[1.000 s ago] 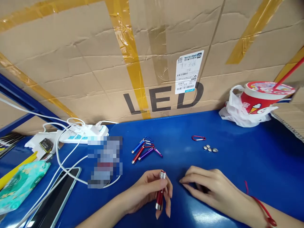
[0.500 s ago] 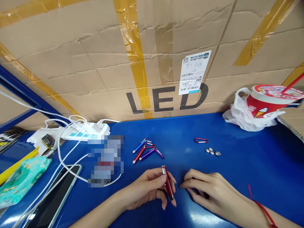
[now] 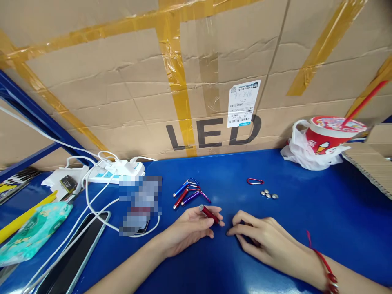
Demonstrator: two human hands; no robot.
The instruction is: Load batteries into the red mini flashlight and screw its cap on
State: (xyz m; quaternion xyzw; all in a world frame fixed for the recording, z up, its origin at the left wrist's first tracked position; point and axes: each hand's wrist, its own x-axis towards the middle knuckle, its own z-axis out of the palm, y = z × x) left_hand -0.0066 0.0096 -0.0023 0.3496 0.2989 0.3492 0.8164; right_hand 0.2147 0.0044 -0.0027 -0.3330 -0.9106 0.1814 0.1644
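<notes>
My left hand (image 3: pixel 187 229) holds a small red metal flashlight (image 3: pixel 209 214) between thumb and fingers, its silver end toward the upper left. To its right, my right hand (image 3: pixel 260 241) hovers low over the blue table, with fingers bent together. A tiny dark spot shows at its fingertips; I cannot make out what it is. Beyond my left hand lie a blue flashlight (image 3: pixel 180 189), a red flashlight (image 3: pixel 181 198) and a purple flashlight (image 3: pixel 190 199), with carabiner clips. Behind my right hand are a loose red carabiner (image 3: pixel 255 181) and several silver button cells (image 3: pixel 267 194).
A white power strip (image 3: pixel 107 176) with cables, a phone (image 3: pixel 73 253), a green tissue pack (image 3: pixel 33 232) and a blurred-out object (image 3: pixel 142 204) occupy the left. A red cup (image 3: pixel 327 136) in a white bag stands back right. A large cardboard box (image 3: pixel 137 90) walls the rear.
The flashlight in my left hand has tipped from nearly upright to a flatter slant, lower end swung right. My right hand has shifted slightly left. The camera view has also moved a little.
</notes>
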